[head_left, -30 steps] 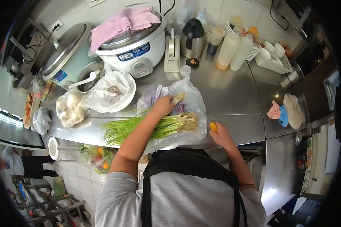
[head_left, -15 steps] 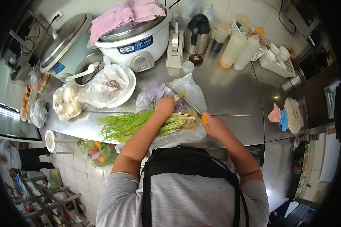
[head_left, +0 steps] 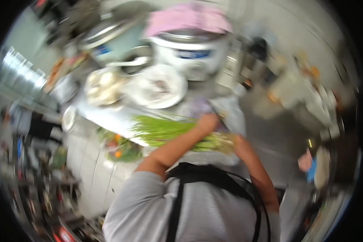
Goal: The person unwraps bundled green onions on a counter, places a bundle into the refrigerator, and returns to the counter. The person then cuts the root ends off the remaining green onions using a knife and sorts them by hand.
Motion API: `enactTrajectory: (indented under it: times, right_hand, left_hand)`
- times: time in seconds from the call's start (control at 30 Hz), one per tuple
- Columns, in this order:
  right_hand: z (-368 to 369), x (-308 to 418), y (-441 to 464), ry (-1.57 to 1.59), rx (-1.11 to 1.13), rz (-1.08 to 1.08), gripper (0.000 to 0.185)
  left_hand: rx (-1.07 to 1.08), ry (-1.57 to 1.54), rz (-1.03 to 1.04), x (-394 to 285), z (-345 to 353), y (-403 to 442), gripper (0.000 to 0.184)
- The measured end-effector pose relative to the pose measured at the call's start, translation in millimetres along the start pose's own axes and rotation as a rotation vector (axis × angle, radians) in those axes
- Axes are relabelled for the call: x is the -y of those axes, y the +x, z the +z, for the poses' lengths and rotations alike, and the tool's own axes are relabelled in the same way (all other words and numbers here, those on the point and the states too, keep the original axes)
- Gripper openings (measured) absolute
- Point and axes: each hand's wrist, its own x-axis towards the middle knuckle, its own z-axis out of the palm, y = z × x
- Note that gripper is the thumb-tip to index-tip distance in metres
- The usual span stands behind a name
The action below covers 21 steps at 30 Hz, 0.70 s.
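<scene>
Knife point(head_left: 222, 122) smeared by motion near green onions' point(head_left: 165, 130) root ends, apparently clasped in right hand point(head_left: 242, 147), beside left hand point(head_left: 208, 123) with grip impossible to tell.

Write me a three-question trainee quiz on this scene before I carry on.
1. What covers part of the white rice cooker's lid?
a) brown wooden board
b) pink cloth
c) blue plastic bowl
2. Which of the person's hands is nearer the root ends of the long green onions?
3. True or false: the onions lie inside the round white dish.

Key: 1 b; 2 the right hand; 3 false.
</scene>
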Motion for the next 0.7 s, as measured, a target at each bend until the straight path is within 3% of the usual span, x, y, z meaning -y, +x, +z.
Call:
enactTrajectory:
  times: [0.03, 0.07, 0.13, 0.3, 0.57, 0.67, 0.7]
  right_hand:
    - [-4.1, 8.1, -2.1, 0.044, 0.024, 0.045, 0.02]
    - [-12.2, 21.6, -7.8, -0.013, 0.034, 0.062, 0.021]
    - [-8.8, 12.7, -5.3, -0.117, 0.008, -0.033, 0.022]
    - [-13.5, 22.3, -11.7, -0.181, 0.03, 0.018, 0.021]
    - [-9.8, 34.9, -18.0, -0.293, -0.057, 0.006, 0.021]
    - [0.4, 31.1, -13.0, -0.283, -0.111, -0.056, 0.021]
    - [-0.3, 33.3, -13.4, -0.288, -0.119, -0.034, 0.021]
  left_hand:
    - [0.027, 0.019, 0.039, -0.1, -3.8, -1.2, 0.02]
    - [0.111, 0.041, -0.111, 0.2, 8.2, 8.9, 0.018]
    - [0.036, 0.083, -0.237, -12.7, -4.5, 3.4, 0.019]
    - [0.194, -0.044, -0.219, -12.8, -18.6, -6.6, 0.022]
    - [0.136, 0.081, -0.048, -19.3, -26.1, -18.2, 0.02]
    - [0.02, 0.055, -0.084, -4.0, -24.5, -14.9, 0.018]
    - [0.093, 0.034, -0.056, -1.4, -41.2, -20.8, 0.019]
